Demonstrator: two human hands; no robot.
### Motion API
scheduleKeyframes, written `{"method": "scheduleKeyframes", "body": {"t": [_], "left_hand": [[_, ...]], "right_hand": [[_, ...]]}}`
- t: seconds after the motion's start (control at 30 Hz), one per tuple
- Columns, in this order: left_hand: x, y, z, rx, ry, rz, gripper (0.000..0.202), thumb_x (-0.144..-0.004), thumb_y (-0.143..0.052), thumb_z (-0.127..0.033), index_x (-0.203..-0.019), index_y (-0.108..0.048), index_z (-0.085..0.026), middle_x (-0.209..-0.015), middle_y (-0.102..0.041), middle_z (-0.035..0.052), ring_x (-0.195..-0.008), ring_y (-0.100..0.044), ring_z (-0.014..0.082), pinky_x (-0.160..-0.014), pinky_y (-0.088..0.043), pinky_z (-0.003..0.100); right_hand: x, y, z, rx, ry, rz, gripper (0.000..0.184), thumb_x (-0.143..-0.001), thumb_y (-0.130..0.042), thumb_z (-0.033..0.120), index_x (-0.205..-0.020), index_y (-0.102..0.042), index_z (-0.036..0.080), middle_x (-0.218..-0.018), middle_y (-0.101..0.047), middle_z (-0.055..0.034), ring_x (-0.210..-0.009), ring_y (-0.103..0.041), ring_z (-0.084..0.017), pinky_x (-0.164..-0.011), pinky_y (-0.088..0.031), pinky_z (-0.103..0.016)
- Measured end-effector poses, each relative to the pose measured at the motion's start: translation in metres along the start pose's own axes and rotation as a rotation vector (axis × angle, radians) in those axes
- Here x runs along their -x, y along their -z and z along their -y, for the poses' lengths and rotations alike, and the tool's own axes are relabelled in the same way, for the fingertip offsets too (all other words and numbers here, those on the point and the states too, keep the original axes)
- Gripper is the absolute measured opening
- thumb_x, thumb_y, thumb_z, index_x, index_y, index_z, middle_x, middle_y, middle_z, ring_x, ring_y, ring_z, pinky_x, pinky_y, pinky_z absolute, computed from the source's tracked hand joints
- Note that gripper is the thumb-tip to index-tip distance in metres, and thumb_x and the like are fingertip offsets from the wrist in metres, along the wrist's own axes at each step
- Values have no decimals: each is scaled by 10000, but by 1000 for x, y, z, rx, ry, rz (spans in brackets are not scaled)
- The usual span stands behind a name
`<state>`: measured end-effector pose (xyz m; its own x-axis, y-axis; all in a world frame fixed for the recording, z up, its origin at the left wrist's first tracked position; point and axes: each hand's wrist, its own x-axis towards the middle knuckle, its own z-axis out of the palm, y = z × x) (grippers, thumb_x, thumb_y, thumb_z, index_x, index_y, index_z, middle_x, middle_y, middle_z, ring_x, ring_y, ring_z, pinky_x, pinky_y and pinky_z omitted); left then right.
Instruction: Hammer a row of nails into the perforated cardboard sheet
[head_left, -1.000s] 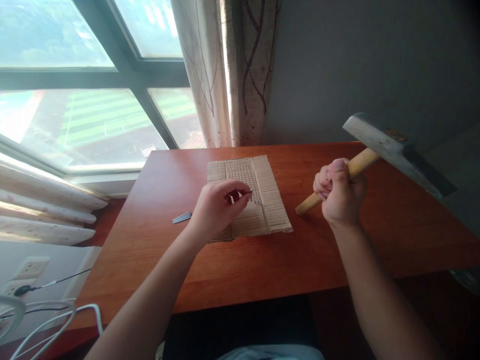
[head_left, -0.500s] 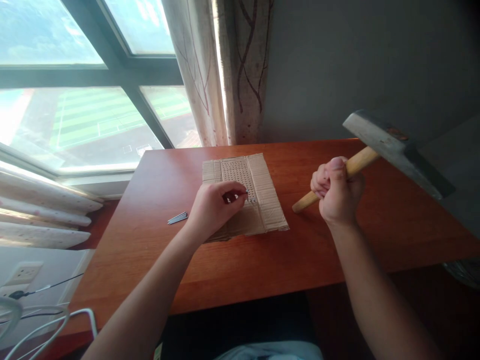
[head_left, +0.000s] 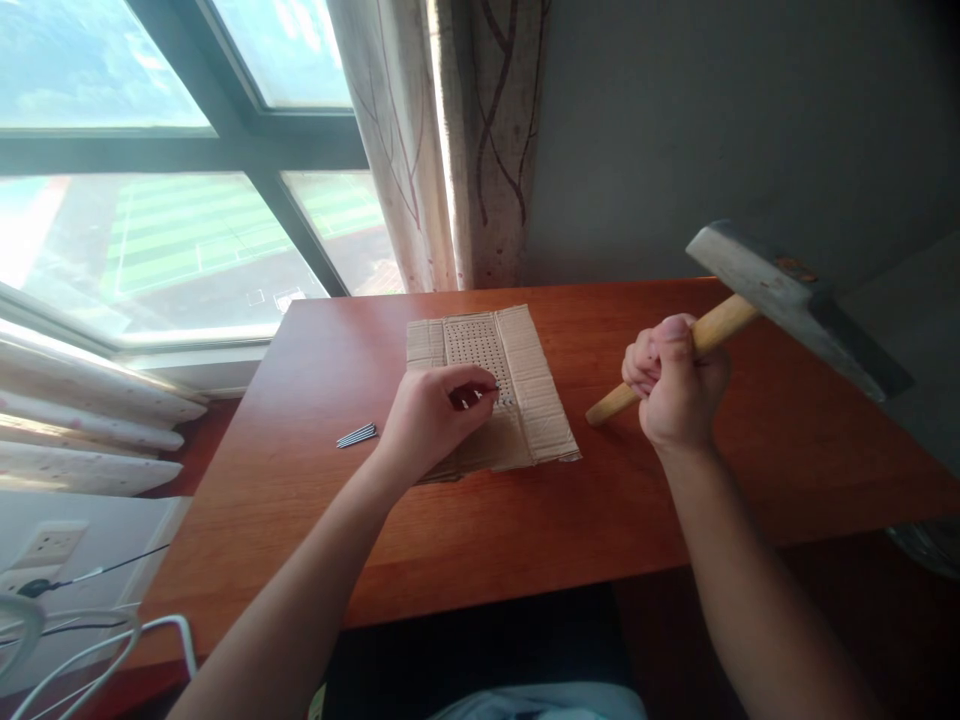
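Observation:
My right hand (head_left: 679, 380) is wrapped around the wooden handle of a hammer (head_left: 787, 280), held tilted above the table with its grey metal head up and to the right. Over a perforated board (head_left: 476, 340) my left hand (head_left: 435, 415) pinches a nail (head_left: 496, 388), mostly hidden by the fingertips. Rows of small holes cover the board, and a few nail heads show near its front. Beneath it lies a flat piece of corrugated cardboard (head_left: 540, 400). Left of my left hand, several loose nails (head_left: 357, 435) lie together on the tabletop.
The brown wooden table (head_left: 517, 540) stands against a grey wall (head_left: 712, 130). At the back left are a window (head_left: 180, 230) and a patterned curtain (head_left: 420, 150). White cables (head_left: 161, 625) and a wall socket (head_left: 52, 545) are at the lower left.
Almost nothing differs. Both hands hold nearly the same pose, and the hammer stays raised; the whole view has shifted very slightly.

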<state>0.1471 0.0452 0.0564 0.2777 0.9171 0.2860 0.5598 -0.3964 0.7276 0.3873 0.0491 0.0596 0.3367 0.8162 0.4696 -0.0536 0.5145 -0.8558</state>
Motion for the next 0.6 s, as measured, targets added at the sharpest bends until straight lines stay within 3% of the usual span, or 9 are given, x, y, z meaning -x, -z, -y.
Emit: {"method": "scheduleKeyframes", "body": {"t": [0.2, 0.3, 0.47, 0.6], "left_hand": [[2, -3, 2, 13, -18, -25, 84, -791, -660, -189, -813, -739, -177, -702, -733, 5, -594, -640, 115, -567, -506, 204], [3, -3, 2, 16, -18, -26, 75, -792, -662, -184, -804, -736, -178, -713, -737, 1, -600, -645, 113, -578, -507, 203], [3, -4, 4, 31, -17, -17, 74, -793, -664, -181, -812, -735, -182, -727, -743, -1, -599, -646, 114, -580, -507, 210], [3, -4, 4, 39, -30, -11, 94, -792, -656, -157, -814, -741, -190, -730, -743, -8, -604, -643, 109, -590, -507, 210]], "right_hand": [[0, -3, 1, 94, 1, 6, 523, -891, -580, 570, -612, -289, 237, -484, -259, 89, -378, -244, -65, -344, -187, -229], [0, -4, 5, 142, -35, 82, 517, -899, -548, 601, -612, -319, 238, -487, -267, 85, -384, -255, -70, -358, -207, -241], [4, 6, 20, 442, -184, 329, 407, -908, -580, 536, -687, -439, 225, -550, -385, 60, -455, -352, -87, -411, -261, -242], [2, 14, 35, 780, -217, 622, 323, -911, -596, 496, -767, -533, 214, -593, -463, 52, -502, -405, -98, -457, -279, -244]]}}
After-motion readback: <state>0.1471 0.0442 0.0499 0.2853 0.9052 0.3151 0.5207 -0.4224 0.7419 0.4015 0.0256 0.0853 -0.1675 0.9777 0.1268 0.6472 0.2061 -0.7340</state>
